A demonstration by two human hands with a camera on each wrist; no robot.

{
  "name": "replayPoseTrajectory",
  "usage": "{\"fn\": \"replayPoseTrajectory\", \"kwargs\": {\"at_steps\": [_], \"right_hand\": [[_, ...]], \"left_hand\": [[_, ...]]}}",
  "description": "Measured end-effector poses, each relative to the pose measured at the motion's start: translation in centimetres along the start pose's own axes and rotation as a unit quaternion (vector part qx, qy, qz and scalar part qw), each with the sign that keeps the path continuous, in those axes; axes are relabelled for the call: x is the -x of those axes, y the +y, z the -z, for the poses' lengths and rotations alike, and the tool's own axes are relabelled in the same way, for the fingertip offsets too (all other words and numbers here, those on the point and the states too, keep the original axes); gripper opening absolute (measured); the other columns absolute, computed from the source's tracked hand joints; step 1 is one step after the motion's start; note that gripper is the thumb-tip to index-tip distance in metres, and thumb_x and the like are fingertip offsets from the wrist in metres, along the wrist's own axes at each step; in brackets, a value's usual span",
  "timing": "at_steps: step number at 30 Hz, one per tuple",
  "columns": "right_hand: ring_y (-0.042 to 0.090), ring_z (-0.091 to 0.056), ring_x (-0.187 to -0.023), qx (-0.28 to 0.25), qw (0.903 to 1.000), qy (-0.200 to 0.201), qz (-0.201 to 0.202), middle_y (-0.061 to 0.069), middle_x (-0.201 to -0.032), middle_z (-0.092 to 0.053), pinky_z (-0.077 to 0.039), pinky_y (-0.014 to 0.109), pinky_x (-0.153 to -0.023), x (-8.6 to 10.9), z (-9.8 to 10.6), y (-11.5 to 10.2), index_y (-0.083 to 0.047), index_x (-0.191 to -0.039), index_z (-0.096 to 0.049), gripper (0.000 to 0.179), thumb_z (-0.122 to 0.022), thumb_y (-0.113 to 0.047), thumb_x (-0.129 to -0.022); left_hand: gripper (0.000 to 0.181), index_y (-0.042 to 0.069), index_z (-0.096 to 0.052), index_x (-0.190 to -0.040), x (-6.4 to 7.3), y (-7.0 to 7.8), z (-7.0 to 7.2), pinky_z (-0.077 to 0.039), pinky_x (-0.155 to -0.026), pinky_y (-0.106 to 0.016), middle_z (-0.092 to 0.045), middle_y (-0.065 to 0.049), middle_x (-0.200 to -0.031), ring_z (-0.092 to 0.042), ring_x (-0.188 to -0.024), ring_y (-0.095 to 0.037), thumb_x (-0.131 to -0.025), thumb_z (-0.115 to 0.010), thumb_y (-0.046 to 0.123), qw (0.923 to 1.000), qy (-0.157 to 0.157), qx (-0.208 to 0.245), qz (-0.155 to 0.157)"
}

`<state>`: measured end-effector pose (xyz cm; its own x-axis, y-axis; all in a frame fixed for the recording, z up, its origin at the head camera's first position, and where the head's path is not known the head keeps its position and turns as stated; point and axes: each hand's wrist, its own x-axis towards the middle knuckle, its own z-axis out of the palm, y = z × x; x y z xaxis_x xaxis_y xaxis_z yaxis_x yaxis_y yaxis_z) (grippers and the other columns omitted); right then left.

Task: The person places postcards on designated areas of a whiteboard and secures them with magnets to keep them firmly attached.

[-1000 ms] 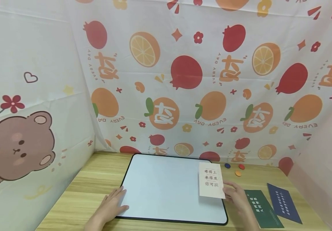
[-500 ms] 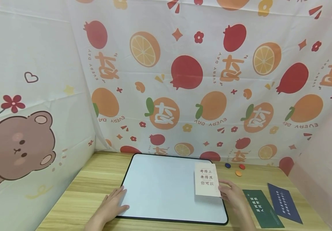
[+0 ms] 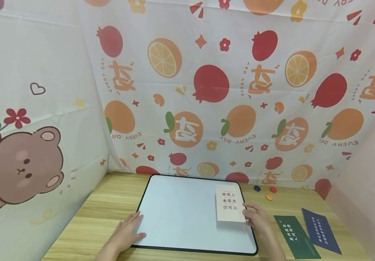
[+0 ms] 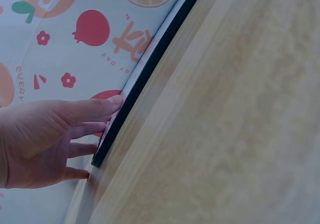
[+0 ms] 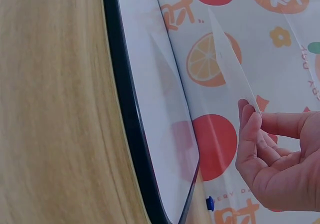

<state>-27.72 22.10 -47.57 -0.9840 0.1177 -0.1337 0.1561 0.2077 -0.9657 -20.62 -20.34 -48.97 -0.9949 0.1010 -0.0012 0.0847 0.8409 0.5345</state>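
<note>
A whiteboard [image 3: 181,214] with a black frame lies flat on the wooden table. My left hand [image 3: 127,232] rests on its left edge, fingers extended; the left wrist view shows that hand [image 4: 55,139] with the thumb over the frame. Above the board's right part, my right hand [image 3: 257,219] pinches a cream card [image 3: 229,203] with Chinese characters by its right edge. From the right wrist, the card [image 5: 232,68] is seen nearly edge-on, held between thumb and fingers of the hand [image 5: 275,159], raised off the board, which carries its reflection.
Right of the board lie a green card [image 3: 296,237] and a blue card [image 3: 321,230], side by side. Small round magnets in blue [image 3: 257,188], red [image 3: 273,189] and orange [image 3: 269,197] sit near the back. A fruit-printed curtain [image 3: 210,108] rises behind the table.
My right hand has carried the cream card leftward, further over the whiteboard. The left hand stays in place on the board's left edge.
</note>
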Motion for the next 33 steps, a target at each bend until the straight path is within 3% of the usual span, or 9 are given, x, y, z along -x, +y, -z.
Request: {"fn": "replayPoseTrajectory", "kwargs": {"at_steps": [10,27,33], "right_hand": [[0.023,-0.062,-0.076,0.007,0.9999,-0.011,0.011,0.013,-0.091,-0.064,-0.053,0.034,-0.065,-0.3,-0.7,0.2,0.008,-0.122,-0.050,0.040,-0.058,-0.004,-0.084],[0.021,-0.061,-0.075,0.030,0.9992,-0.022,-0.015,0.012,-0.093,-0.063,-0.053,0.033,-0.064,-0.7,-1.7,0.4,0.008,-0.125,-0.048,0.047,-0.059,-0.004,-0.082],[0.020,-0.062,-0.074,0.038,0.9990,-0.024,-0.006,0.012,-0.093,-0.063,-0.053,0.033,-0.063,-1.0,-1.9,0.4,0.008,-0.124,-0.049,0.043,-0.058,-0.005,-0.084]], "left_hand": [[0.062,-0.010,-0.048,-0.125,0.0,-0.2,-0.1,-0.014,-0.095,-0.069,-0.033,-0.030,-0.137,-0.026,-0.124,-0.051,-0.078,-0.072,0.024,1.0000,0.005,-0.002,-0.006],[0.062,-0.009,-0.048,-0.125,0.0,0.1,0.2,-0.014,-0.096,-0.069,-0.033,-0.029,-0.138,-0.026,-0.124,-0.051,-0.078,-0.072,0.024,1.0000,-0.004,0.001,0.000],[0.062,-0.009,-0.048,-0.125,0.0,0.1,0.2,-0.014,-0.096,-0.069,-0.033,-0.029,-0.138,-0.025,-0.124,-0.051,-0.078,-0.072,0.024,1.0000,-0.003,0.002,0.000]]}}
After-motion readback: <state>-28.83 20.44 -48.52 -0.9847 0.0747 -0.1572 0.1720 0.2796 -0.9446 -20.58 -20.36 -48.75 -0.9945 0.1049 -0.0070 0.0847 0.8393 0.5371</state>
